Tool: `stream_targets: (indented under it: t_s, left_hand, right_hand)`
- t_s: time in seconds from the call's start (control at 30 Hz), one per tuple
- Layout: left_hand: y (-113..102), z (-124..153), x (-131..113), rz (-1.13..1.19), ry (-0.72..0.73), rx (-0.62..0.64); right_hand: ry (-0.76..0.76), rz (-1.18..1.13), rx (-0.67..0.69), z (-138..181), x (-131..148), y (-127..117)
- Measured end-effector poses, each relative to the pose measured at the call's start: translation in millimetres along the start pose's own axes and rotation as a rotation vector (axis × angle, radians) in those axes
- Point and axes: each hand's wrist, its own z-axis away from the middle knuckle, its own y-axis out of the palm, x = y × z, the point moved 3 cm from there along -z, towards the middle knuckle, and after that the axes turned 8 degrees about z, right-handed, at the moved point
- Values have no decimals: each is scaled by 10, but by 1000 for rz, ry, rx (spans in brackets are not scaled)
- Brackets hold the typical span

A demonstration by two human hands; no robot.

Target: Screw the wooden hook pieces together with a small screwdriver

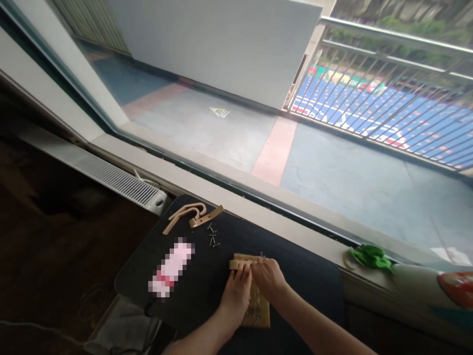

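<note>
A tan, patterned board (264, 313) lies on the dark tabletop under both hands. Across its far end runs a light tan curved strip (234, 265), like the hooks lying at the back left. My left hand (239, 288) presses on this strip, its fingers closed over it. Close beside it, my right hand (269, 276) is closed at the strip's right end; what its fingers pinch is hidden. Small metal bits (262, 255) show just past the right knuckles. Several loose screws (213, 240) lie to the left of the board.
Tan hook-shaped strips (201, 220) rest at the table's back left. A blurred-out pink item (172, 268) lies on the table (207, 296). Behind stand a window sill (295, 239) and glass. A green cloth (371, 257) sits at right, a white radiator (114, 172) at left.
</note>
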Motion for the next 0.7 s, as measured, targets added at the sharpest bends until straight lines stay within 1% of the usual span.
stream_targets:
  t_s: [0.1, 0.27, 0.37, 0.43, 0.53, 0.7]
  left_hand:
    - [9, -6, -14, -4, -10, -18]
    - [75, -18, -50, -20, -25, -57]
    - [110, -25, -61, -32, -41, -77]
    - [127, -25, -61, -37, -41, -85]
    - [146, -22, -54, -39, -35, -94]
    - [138, -19, -52, -25, -38, -118]
  right_hand:
    - [57, -28, 13, -5, -11, -20]
    - [244, -92, 10, 24, -167, 54]
    - [288, -122, 30, 33, -214, 97]
    - [281, -129, 42, 33, -237, 94]
    - [227, -111, 39, 31, -280, 37]
    - [54, -26, 37, 4, -269, -101]
